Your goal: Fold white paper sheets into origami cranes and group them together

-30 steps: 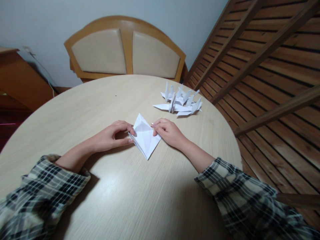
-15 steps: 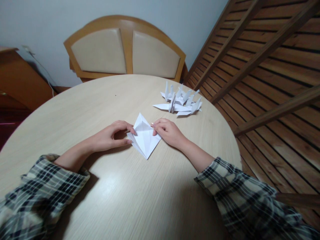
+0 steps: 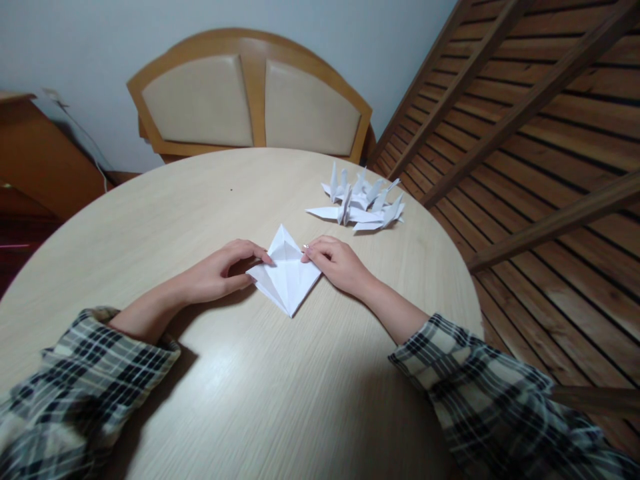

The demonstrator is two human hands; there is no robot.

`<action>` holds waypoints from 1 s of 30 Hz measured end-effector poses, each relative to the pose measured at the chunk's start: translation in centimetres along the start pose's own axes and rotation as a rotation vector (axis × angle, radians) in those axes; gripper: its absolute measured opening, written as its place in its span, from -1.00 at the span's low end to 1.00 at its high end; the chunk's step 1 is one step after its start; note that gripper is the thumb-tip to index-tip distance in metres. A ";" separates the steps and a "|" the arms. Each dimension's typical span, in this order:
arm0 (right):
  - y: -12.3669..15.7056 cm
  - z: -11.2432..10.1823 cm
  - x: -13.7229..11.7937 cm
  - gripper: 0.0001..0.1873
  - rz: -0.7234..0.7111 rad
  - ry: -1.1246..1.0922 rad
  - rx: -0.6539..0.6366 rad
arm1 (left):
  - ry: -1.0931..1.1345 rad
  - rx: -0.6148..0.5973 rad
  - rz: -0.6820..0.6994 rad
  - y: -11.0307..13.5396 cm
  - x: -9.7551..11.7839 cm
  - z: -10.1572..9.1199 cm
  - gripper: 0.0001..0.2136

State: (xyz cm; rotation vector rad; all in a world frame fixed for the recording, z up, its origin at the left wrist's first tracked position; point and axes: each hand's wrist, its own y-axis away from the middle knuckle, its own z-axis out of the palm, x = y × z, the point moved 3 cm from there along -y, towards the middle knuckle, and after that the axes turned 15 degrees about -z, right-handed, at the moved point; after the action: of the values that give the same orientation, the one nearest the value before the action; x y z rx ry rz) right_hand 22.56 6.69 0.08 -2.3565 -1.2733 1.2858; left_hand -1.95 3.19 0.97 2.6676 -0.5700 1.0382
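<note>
A white folded sheet of origami paper (image 3: pixel 291 283), diamond-shaped and creased, lies on the round table in front of me. My left hand (image 3: pixel 227 270) grips its left side, the thumb at the left corner and the index fingertip on the upper face. At the upper right edge, my right hand (image 3: pixel 337 263) is closed on the paper, with thumb and fingers together. Part of that edge is hidden behind the fingers. Beyond my right hand stands a cluster of several white paper cranes (image 3: pixel 357 203).
The round light-wood table (image 3: pixel 240 380) fills the foreground. A padded wooden headboard (image 3: pixel 257 100) rises behind it. Wooden slats (image 3: pixel 550 187) run along the right, and a brown cabinet (image 3: pixel 45 160) stands at the left with a cable nearby.
The paper's left corner has moved outward to the left, spreading the diamond wider. My left thumb has shifted left with it, and the right thumb sits slightly higher. The cranes have stayed put.
</note>
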 end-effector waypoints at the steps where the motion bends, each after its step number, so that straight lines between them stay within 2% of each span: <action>1: 0.0 0.0 0.1 -0.70 0.004 -0.002 0.000 | -0.006 0.001 0.005 0.0 0.0 0.0 -0.69; 10: 0.0 0.0 0.1 -0.69 0.032 -0.014 0.004 | -0.136 0.088 0.048 -0.2 0.2 0.4 -0.70; 16: -0.1 0.1 0.1 -0.70 0.032 -0.021 0.012 | -0.240 0.142 0.016 -0.4 0.5 0.6 -0.69; 23: -0.1 0.2 0.0 -0.69 0.009 0.009 -0.011 | -0.238 0.180 0.005 -0.4 0.7 0.5 -0.70; 30: -0.2 -0.1 -0.7 -0.22 -0.039 -0.003 -0.050 | -0.205 0.206 -0.005 -0.6 0.5 0.4 -0.75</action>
State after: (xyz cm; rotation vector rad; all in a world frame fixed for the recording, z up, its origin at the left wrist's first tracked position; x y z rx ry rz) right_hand 22.28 6.33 0.67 -2.3520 -1.3605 1.2606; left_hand -1.06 3.45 0.96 2.9782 -0.5183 0.8704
